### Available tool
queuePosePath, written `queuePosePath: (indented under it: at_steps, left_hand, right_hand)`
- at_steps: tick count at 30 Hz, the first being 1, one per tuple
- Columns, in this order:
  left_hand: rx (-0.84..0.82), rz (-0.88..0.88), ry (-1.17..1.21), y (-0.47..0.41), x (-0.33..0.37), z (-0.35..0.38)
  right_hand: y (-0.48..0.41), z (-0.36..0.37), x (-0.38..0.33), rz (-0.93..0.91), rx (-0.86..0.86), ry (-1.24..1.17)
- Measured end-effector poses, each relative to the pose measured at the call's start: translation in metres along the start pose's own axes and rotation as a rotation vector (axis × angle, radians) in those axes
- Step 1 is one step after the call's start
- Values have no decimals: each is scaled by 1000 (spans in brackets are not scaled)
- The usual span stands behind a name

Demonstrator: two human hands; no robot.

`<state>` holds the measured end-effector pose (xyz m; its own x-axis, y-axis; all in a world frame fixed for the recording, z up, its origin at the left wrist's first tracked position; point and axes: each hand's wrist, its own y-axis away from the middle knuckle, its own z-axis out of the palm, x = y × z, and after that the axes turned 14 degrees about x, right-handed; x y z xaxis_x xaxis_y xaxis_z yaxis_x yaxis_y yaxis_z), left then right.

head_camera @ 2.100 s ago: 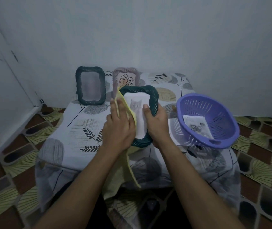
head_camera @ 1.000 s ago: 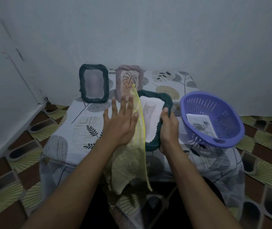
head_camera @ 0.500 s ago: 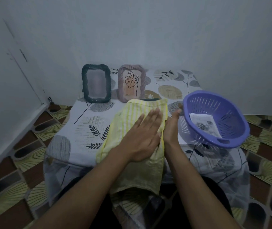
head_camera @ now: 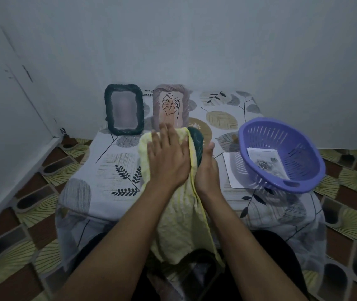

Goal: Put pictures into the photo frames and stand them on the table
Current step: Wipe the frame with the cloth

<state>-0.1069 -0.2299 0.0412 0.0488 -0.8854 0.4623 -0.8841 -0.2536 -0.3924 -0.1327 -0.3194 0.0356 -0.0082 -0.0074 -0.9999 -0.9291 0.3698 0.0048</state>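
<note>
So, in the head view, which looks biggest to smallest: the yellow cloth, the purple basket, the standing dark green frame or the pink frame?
1. yellow cloth, nearest the camera, so unsure.
2. purple basket.
3. standing dark green frame and pink frame: alike, unranked.

No readable text, labels or numbers

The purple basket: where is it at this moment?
Head view: the purple basket sits at the right of the table, right of the right hand, holding a printed picture.
</note>
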Motion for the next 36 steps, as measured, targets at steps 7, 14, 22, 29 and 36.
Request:
queuePosePath:
  at_steps: [7, 14, 22, 29, 36]
  left_hand:
    - [-183, 491, 239, 34, -9, 10]
    - [-37, 756, 206, 27, -41, 11]
    - [335, 362, 414, -10, -53, -7]
    - [561, -454, 585, -69, -63, -38]
    - [783, -519, 637, -101, -69, -61]
  right_hand:
    - [-29, -11, -10, 29, 130, 7]
    - [-47, -18, -2, 263, 260, -253]
    - [-42, -8, 1, 278, 242, -307]
    - [-39, -7, 7, 326, 263, -323]
    - [-41, -5, 12, 355, 251, -344]
